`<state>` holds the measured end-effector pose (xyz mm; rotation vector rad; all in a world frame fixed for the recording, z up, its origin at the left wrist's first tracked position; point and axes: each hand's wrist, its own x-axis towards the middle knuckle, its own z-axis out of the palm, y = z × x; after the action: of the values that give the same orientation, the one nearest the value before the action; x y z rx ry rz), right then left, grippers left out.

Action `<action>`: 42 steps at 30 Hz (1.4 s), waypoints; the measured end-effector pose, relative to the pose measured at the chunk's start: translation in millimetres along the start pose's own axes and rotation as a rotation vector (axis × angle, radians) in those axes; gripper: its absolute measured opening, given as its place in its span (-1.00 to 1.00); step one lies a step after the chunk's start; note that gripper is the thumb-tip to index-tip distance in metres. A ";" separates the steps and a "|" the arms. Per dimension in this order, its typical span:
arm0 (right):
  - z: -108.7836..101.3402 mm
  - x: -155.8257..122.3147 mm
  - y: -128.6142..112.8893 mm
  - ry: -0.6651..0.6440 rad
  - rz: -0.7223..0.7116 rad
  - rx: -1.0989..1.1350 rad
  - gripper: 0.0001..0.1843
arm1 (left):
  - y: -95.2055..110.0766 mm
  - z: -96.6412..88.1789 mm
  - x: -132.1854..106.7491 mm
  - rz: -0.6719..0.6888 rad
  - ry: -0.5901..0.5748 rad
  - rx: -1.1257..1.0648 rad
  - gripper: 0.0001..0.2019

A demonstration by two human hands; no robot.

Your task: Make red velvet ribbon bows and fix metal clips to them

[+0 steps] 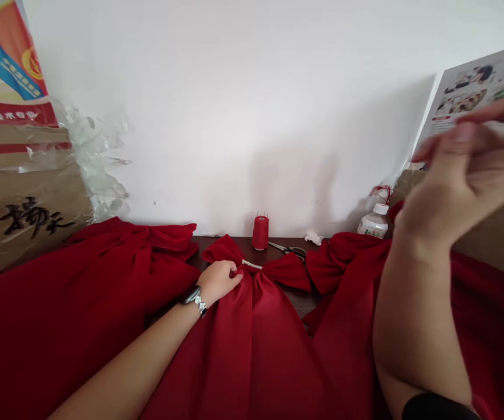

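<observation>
A gathered red fabric bow lies in front of me, a white band round its narrow middle. My left hand, with a watch and bracelet on its wrist, is closed on the red cloth just left of that band. Raised high at the right is my right hand, well apart from the bow. Its thumb and fingers are pressed together, slightly blurred; whatever they pinch is too fine to make out. Behind the bow stands a red thread cone with thin needles upright in its top.
Scissors lie right of the cone, near a small white crumpled piece. More red cloth is heaped left and right. A white-capped bottle stands by the wall. Cardboard boxes flank both sides; clear plastic hangs left.
</observation>
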<state>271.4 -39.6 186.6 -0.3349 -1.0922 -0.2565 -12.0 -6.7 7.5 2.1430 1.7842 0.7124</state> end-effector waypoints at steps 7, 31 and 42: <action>23.7 -22.2 2.8 -0.308 0.031 -0.019 -0.97 | 8.2 -2.8 -1.9 0.019 0.000 -0.516 -0.87; -11.7 -157.9 -6.3 -0.830 0.681 0.086 -0.75 | 58.4 0.9 -47.6 0.283 -0.018 -1.237 -0.61; -14.4 -149.1 -15.1 -0.639 0.757 0.089 -0.79 | 61.1 11.4 -51.4 0.355 0.203 -0.890 -0.17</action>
<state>212.2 -53.3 48.8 -0.7518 -1.5062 0.6113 39.1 -68.3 17.8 1.7687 0.8481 1.5008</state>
